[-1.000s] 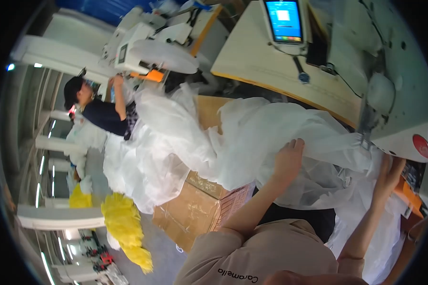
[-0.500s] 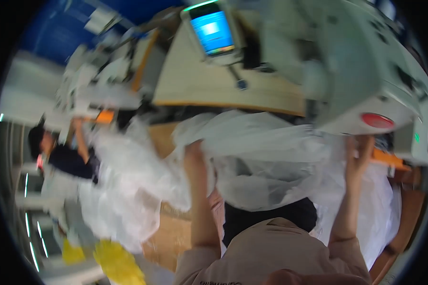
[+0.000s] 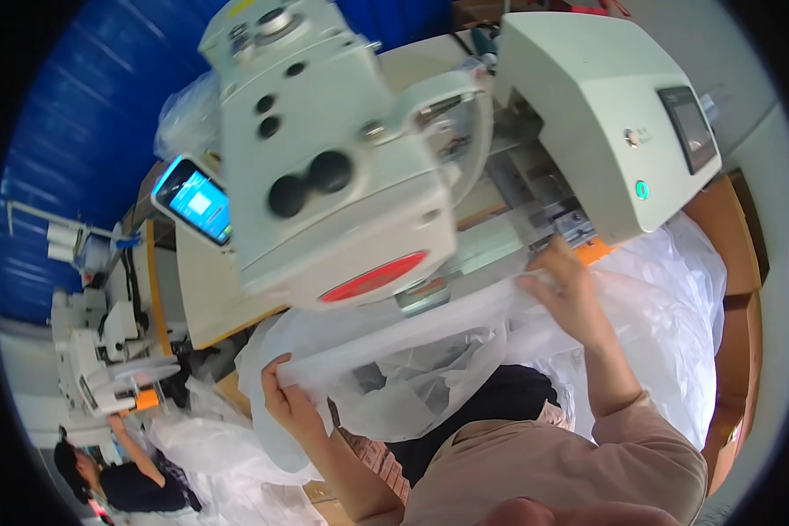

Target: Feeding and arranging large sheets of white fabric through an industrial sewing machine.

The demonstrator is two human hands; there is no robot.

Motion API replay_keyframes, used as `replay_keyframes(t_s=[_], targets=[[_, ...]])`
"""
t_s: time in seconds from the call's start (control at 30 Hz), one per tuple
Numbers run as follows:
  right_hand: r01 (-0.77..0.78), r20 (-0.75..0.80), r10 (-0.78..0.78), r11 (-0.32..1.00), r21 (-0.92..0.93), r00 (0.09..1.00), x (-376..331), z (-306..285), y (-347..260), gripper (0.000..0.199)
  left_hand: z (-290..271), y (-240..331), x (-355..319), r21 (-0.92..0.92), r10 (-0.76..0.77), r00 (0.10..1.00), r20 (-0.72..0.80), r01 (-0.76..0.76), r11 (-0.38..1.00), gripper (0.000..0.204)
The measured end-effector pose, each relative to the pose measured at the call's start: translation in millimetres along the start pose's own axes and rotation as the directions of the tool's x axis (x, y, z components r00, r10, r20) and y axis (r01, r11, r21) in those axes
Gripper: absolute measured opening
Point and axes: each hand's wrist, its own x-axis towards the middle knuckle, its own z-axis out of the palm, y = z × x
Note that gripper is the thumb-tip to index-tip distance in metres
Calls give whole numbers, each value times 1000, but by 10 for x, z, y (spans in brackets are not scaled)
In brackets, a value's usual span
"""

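My left hand (image 3: pixel 291 406) is closed on the left part of a thin, sheer white fabric (image 3: pixel 394 337), its fingers curled over the edge. The fabric stretches across to the right in front of a pale green sewing machine (image 3: pixel 351 210) with a red oval on its head. Fingers apart, my right hand (image 3: pixel 570 298) is at the fabric's right end. Its fingertips reach to small metal parts (image 3: pixel 572 226) beside the machine's right housing (image 3: pixel 614 131); whether they touch these I cannot tell. The fabric sags over my lap in loose folds.
A lit handheld screen (image 3: pixel 197 202) stands on the table (image 3: pixel 206 294) left of the machine. More white fabric (image 3: pixel 666 307) lies piled at right, against brown cardboard (image 3: pixel 732 351). Another person (image 3: pixel 136 482) works at a second machine (image 3: pixel 88 368) on the far left.
The view has swung right, bringing the machine to the middle. Both hands still stay at the white fabric; the right hand now shows more fully by the metal parts.
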Motion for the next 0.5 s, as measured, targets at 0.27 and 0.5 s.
replay_keyframes(t_s=[0.27, 0.5], targets=[[-257, -305, 181, 939, -230, 935, -84, -101, 336, 8, 526, 105, 89, 232, 402, 873, 275, -466, 854, 20], [-55, -339, -213, 771, -635, 916, 171, 42, 601, 13, 678, -366, 350, 318, 521, 837, 168, -546, 775, 18]])
